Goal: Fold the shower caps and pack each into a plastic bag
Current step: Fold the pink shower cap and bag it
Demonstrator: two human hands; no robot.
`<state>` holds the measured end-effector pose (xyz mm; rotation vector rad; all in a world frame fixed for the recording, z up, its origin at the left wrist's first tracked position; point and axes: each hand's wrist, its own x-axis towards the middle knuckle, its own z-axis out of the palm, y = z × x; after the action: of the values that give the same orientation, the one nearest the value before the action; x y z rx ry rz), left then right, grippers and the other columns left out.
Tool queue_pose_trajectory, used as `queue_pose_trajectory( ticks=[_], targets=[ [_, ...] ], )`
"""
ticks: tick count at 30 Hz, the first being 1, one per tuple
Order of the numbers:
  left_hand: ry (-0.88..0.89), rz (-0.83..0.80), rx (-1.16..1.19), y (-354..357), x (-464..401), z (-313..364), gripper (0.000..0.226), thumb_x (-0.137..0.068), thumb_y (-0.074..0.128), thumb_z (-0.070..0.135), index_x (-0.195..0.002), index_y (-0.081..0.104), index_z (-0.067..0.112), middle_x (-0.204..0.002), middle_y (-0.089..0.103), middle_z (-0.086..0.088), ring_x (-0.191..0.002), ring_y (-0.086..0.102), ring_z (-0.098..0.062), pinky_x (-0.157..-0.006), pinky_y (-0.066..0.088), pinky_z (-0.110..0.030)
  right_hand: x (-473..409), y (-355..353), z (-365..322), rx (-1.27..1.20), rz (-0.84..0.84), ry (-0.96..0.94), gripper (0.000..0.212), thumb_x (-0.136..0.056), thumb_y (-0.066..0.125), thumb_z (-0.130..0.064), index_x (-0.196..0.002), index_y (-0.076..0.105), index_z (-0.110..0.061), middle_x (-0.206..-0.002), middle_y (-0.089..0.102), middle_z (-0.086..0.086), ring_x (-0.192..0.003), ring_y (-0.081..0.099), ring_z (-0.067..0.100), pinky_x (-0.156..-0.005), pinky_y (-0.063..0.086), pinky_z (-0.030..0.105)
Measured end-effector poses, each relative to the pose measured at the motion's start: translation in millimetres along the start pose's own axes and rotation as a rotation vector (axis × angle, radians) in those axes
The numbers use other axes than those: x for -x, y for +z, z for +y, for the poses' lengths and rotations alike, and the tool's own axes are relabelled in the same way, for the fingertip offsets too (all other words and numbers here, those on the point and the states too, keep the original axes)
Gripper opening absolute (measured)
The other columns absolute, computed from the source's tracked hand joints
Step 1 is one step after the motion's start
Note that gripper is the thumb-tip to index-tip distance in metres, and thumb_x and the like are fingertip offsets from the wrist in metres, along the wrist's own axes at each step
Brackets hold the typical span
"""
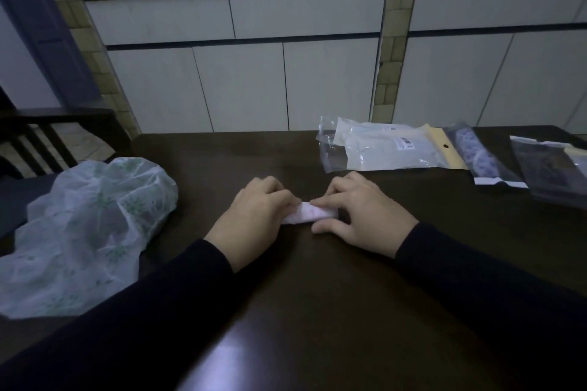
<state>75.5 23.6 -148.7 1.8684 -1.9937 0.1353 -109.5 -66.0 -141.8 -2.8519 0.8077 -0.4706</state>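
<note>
2 hands, left and right, both pinching the folded shower cap between them on the table.

Two hands meet on a rolled shower cap at the middle of the surface.
The left hand and right hand lie side by side on the surface, with the rolled shower cap between them, an end under each. To the far left lies a loose shower cap, spread out at the surface's edge, with a chair behind it. Behind the right hand lies a stack of plastic bags; to its right a packed bag, then further bags at the right edge. A tiled wall stands behind the surface.
</note>
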Motion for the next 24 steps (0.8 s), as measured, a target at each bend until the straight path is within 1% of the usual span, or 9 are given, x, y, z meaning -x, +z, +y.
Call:
queue_pose_trajectory(
  ticks=[2, 4, 7, 9, 11, 13, 15, 19, 24],
  targets=[
    [0.021, -0.029, 0.008, 1.8, 1.6, -3.3, 0.026, -0.093, 0.053, 0.009, -0.113, 0.066, 0.019, -0.107, 0.056, 0.0, -0.095, 0.049, -0.018, -0.087, 0.043, -0.036, -0.2, -3.5, 0.8, -0.051, -0.078, 0.004, 0.039, -0.088, 0.058, -0.049, -0.125, 0.058, -0.037, -0.102, 0.049, -0.01, -0.097, 0.036, 0.004, -0.079, 0.027, 0.018],
    [0.03, -0.071, 0.077, 2.2, 4.4, -4.5, 0.024, -0.097, 0.048, 0.015, -0.114, 0.063, 0.021, -0.107, 0.053, 0.004, -0.097, 0.049, -0.014, -0.089, 0.041, -0.029, -1.3, -5.7, 0.4, -0.041, -0.101, -0.006, 0.035, -0.09, 0.056, -0.046, -0.124, 0.059, -0.037, -0.1, 0.049, -0.01, -0.094, 0.036, 0.003, -0.076, 0.027, 0.018],
    [-0.005, -0.127, 0.168, 1.7, 8.0, -4.4, 0.033, -0.09, 0.046, 0.053, -0.112, 0.061, 0.034, -0.105, 0.049, 0.014, -0.099, 0.049, -0.004, -0.089, 0.041, -0.025, -0.4, -8.0, 2.3, 0.031, -0.097, -0.071, 0.034, -0.093, 0.051, -0.045, -0.125, 0.058, -0.034, -0.098, 0.047, -0.012, -0.088, 0.032, -0.001, -0.069, 0.031, 0.013],
    [-0.014, -0.097, 0.178, 3.2, 9.4, -5.5, 0.036, -0.08, 0.054, 0.064, -0.107, 0.061, 0.041, -0.099, 0.049, 0.017, -0.094, 0.05, -0.002, -0.082, 0.043, -0.023, 1.8, -8.7, 4.8, 0.057, -0.092, -0.123, 0.035, -0.094, 0.05, -0.044, -0.126, 0.058, -0.033, -0.096, 0.046, -0.013, -0.085, 0.029, -0.003, -0.07, 0.032, 0.008],
    [0.0, -0.052, 0.164, 3.3, 9.0, -4.2, 0.032, -0.08, 0.06, 0.06, -0.105, 0.064, 0.041, -0.093, 0.048, 0.016, -0.086, 0.051, -0.002, -0.074, 0.043, -0.02, 2.7, -9.6, 7.0, 0.065, -0.089, -0.155, 0.035, -0.095, 0.049, -0.043, -0.126, 0.058, -0.031, -0.096, 0.048, -0.012, -0.084, 0.029, -0.003, -0.07, 0.032, 0.008],
    [0.04, -0.018, 0.126, 3.4, 9.0, 0.8, 0.029, -0.084, 0.059, 0.054, -0.109, 0.065, 0.04, -0.088, 0.047, 0.016, -0.08, 0.051, -0.002, -0.068, 0.041, -0.017, 3.5, -11.5, 8.8, 0.053, -0.09, -0.16, 0.033, -0.095, 0.048, -0.042, -0.125, 0.059, -0.03, -0.095, 0.048, -0.012, -0.083, 0.03, -0.002, -0.071, 0.032, 0.007],
    [0.077, 0.022, 0.096, 4.8, 10.5, 6.3, 0.029, -0.088, 0.057, 0.05, -0.113, 0.065, 0.04, -0.09, 0.049, 0.018, -0.08, 0.053, -0.002, -0.069, 0.041, -0.015, 6.0, -13.6, 10.6, 0.009, -0.096, -0.139, 0.032, -0.095, 0.05, -0.041, -0.123, 0.06, -0.03, -0.093, 0.05, -0.012, -0.08, 0.034, 0.0, -0.073, 0.031, 0.005],
    [0.09, 0.126, 0.111, 13.5, 8.2, 21.3, 0.028, -0.089, 0.06, 0.043, -0.115, 0.067, 0.037, -0.101, 0.064, 0.015, -0.087, 0.054, 0.002, -0.076, 0.044, -0.018, 14.4, -23.3, 21.4, -0.12, -0.083, -0.052, 0.032, -0.088, 0.059, -0.044, -0.119, 0.063, -0.034, -0.089, 0.054, -0.017, -0.084, 0.044, -0.008, -0.071, 0.035, 0.008],
    [0.122, 0.177, 0.12, 17.5, -16.3, 53.0, 0.024, -0.085, 0.064, 0.036, -0.109, 0.07, 0.036, -0.097, 0.067, 0.017, -0.081, 0.047, 0.007, -0.071, 0.032, -0.008, 38.0, -43.0, 47.2, -0.29, 0.027, 0.104, 0.034, -0.081, 0.066, -0.047, -0.113, 0.067, -0.033, -0.099, 0.064, -0.017, -0.092, 0.055, -0.004, -0.079, 0.042, 0.013]
  ],
)
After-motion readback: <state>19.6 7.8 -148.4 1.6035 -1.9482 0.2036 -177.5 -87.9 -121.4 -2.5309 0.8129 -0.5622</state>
